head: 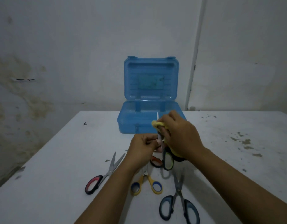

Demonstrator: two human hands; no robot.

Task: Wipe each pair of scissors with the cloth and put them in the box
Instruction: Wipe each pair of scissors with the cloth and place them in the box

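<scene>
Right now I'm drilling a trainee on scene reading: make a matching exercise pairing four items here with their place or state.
Column 1:
1. blue box
2. red-handled scissors
3. yellow cloth
4. blue-grey-handled scissors

Column 2:
A. gripped by the right hand
B. open, at the table's far edge
C. lying on the table nearest the camera
D. lying on the table, farthest left

Pairs: 1-B, 2-D, 3-A, 4-C
</scene>
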